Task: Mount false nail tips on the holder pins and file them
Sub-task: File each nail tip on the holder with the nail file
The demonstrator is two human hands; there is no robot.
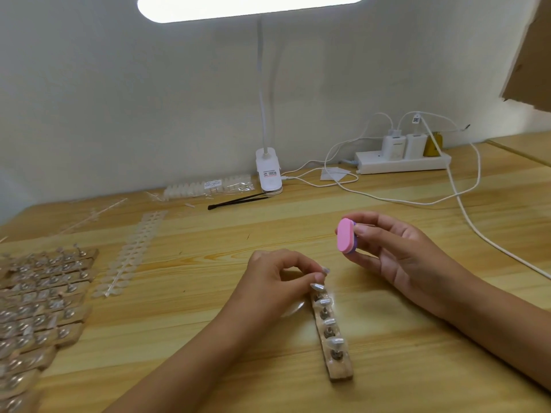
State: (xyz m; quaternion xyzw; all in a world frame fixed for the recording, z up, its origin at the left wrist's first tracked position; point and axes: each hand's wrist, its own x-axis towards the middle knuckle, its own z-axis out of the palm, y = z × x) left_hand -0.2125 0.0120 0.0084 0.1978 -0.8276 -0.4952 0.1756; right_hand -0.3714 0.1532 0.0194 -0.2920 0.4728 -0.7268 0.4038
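Note:
A narrow wooden holder strip (340,369) lies on the table in front of me, running away from me, with several clear nail tips (336,342) mounted on its pins. My left hand (277,278) pinches the strip's far end, fingertips at the farthest tip (325,270). My right hand (396,251) hovers above and to the right, holding a small pink and purple buffer block (346,235) upright between thumb and fingers, apart from the tips.
Many more holder strips (38,305) with tips lie at the left edge. A sprue of unmounted tips (131,251) lies beside them. Black tweezers (235,201), a bagged tip pack (208,186), a clip lamp (268,171), a power strip (402,162) and cables (465,210) sit behind.

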